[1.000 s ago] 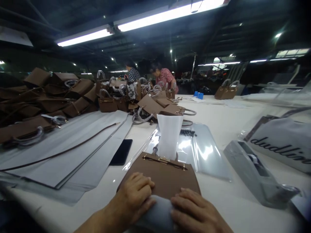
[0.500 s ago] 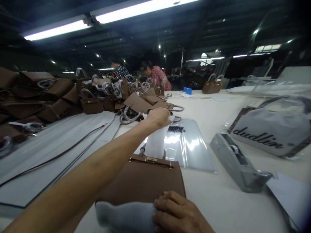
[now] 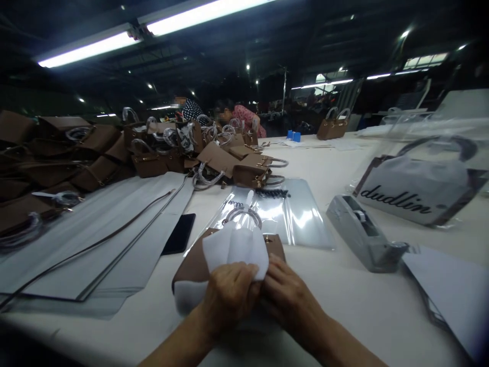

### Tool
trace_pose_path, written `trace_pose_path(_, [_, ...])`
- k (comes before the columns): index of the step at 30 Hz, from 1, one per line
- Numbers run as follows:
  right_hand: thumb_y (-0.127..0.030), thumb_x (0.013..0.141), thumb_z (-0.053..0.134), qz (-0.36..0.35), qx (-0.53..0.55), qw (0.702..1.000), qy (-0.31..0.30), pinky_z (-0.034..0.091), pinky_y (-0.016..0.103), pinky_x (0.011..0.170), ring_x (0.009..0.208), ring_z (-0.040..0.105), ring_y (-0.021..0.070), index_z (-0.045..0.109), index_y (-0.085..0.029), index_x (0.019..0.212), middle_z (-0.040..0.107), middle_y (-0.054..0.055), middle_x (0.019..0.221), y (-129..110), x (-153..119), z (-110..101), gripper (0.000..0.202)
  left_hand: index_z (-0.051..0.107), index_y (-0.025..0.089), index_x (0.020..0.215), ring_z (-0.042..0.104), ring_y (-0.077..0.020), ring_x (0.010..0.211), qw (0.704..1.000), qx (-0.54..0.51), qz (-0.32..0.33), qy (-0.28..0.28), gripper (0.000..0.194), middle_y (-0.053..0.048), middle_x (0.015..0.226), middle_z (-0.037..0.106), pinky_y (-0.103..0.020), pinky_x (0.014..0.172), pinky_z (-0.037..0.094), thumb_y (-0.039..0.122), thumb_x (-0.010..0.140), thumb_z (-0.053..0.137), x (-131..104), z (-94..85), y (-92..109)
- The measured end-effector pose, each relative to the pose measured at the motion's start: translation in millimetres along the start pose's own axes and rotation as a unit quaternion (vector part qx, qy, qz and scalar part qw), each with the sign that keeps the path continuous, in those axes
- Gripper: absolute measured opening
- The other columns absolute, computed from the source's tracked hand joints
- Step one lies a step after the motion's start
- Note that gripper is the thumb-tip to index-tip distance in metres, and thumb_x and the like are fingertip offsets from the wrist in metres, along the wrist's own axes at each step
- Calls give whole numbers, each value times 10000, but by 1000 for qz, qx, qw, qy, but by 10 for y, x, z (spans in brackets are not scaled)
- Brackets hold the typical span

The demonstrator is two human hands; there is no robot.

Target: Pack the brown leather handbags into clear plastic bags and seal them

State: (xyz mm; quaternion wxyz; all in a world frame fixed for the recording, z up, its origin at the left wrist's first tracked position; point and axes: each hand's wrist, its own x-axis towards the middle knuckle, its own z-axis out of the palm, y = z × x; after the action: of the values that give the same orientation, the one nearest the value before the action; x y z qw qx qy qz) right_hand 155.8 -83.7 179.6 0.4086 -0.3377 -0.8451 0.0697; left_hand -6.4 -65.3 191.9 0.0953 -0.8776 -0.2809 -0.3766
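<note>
Bag on the go: one brown bag (image 3: 193, 260), lying flat on the tabletop (image 3: 317, 158) right in front of me, handles (image 3: 260, 219) pointing away.
White sheet: the soft white sheet (image 3: 233, 247) is folded over the front of the bag, and more pale padding (image 3: 189, 295) hugs its near edge.
Left hand: my left hand (image 3: 229, 290) has a bunched grip on the sheet.
Right hand: my right hand (image 3: 290, 295) is at the sheet's right edge, fingers curled; can't tell if they're actually pinching it.
Done so far: I'd call it partway, padding's on but brown shows on both sides.
Not done: no clear sleeve on this one; the flat sleeves (image 3: 305, 219) lie just past it. Tape? Can't tell, dispenser (image 3: 362, 234) is off right.
Finished look, probably: the sleeved "dudlin" bag (image 3: 401, 188).
Backlog: big ol' pile of bags (image 3: 103, 140), left.
</note>
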Motion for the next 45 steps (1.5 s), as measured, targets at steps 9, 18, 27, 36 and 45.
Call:
trace_pose_path(9, [-198,784,544,261,99,959,48,402,325,913,1145,420,200,544,-199,734,426,55,1230,-85,-224,-54,50,555,84,887,471,-152,565,995,-5,96,12,131,-34,608,525,-280,509,381,107,793,467,-57,-72,-64])
trace_pose_path(18, [-126,748,538,301,143,942,49,397,254,859,1057,479,151,537,-187,708,459,29,1174,-26,-140,-41,73,577,27,952,462,-130,537,968,-75,223,-87,188,-32,617,548,-281,471,345,56,790,487,-65,-187,-152])
trace_pose_path(27, [-154,717,577,284,121,949,67,422,320,887,1058,490,187,554,-194,862,501,47,1153,48,-124,-55,152,569,68,982,460,-131,604,958,-23,228,-171,185,-20,694,541,-304,522,339,101,811,505,-127,-118,-132])
trace_pose_path(36, [2,761,475,-10,-149,988,26,333,461,953,1085,454,233,507,-160,1177,575,60,1134,-316,-561,-11,448,548,132,1080,490,-139,646,969,37,201,-139,270,-14,743,548,-306,554,369,180,815,552,-280,-201,-101])
trace_pose_path(45, [-192,833,465,233,-66,952,184,472,284,738,886,546,153,550,-216,1090,579,50,1028,58,-557,-665,272,607,188,1021,561,-136,794,987,31,159,-20,269,-11,833,638,-311,784,433,52,849,451,-473,-171,-113])
